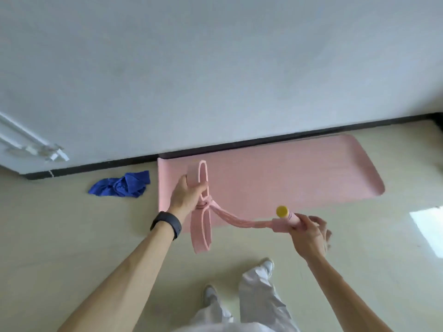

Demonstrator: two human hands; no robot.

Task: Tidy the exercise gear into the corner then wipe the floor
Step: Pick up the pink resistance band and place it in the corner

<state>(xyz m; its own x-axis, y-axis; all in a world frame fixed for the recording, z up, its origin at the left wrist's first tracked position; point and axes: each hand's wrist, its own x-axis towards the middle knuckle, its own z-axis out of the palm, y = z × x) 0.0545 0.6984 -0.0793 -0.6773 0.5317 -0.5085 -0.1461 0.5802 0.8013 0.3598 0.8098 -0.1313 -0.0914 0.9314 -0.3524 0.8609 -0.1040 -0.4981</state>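
One pink stretch-cord exerciser (230, 220) is held in the air over the near edge of one flat pink foam mat (287, 171). Its two strap loops (202, 232) are gripped in the curled left hand (185, 198), and its one yellow-capped tube handle (286, 218) is clasped by the right hand (309, 232). One crumpled blue cloth (121, 186) is left on the pale floor (72, 231) just beside the mat's left end.

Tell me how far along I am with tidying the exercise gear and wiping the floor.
Nothing looks finished yet. In hand: the left hand grips the pink strap and the right hand holds its yellow-capped handle. Left to do: the pink mat lies flat by the wall, and the blue cloth sits crumpled on the floor, so wiping apparently hasn't begun.
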